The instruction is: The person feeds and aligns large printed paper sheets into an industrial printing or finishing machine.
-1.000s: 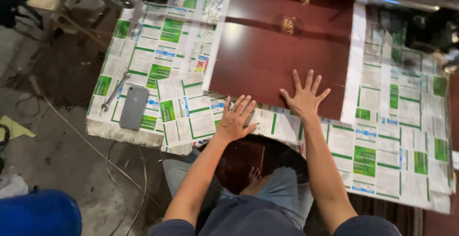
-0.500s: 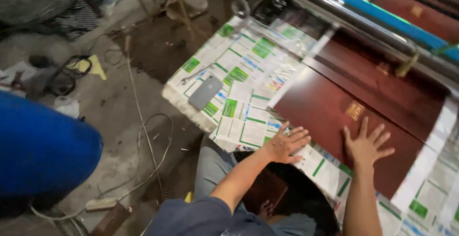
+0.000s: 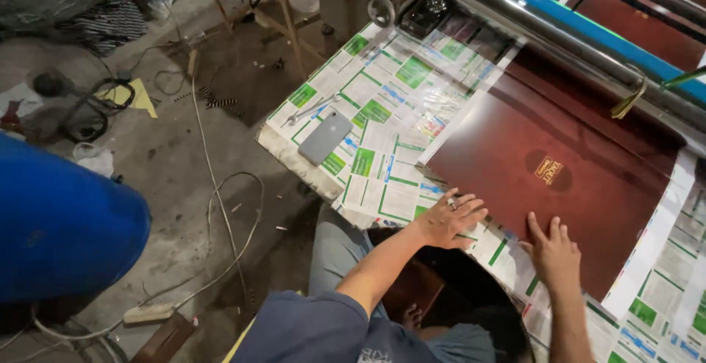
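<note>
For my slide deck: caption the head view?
Both hands, left hand and right hand, press flat at a maroon sheet's edge.

Tabletop (image 3: 294,146) covered all over with green-and-white printed paper sheets (image 3: 382,164). Lying flat on the sheets: large glossy dark-red rectangular board (image 3: 559,150) with a small gold emblem; grey slab-shaped phone (image 3: 326,136) near the left edge; slim metal wrench (image 3: 309,110) just beside the phone. Both hands pressed flat at the board's near edge, fingers (image 3: 471,205) spread.
</note>
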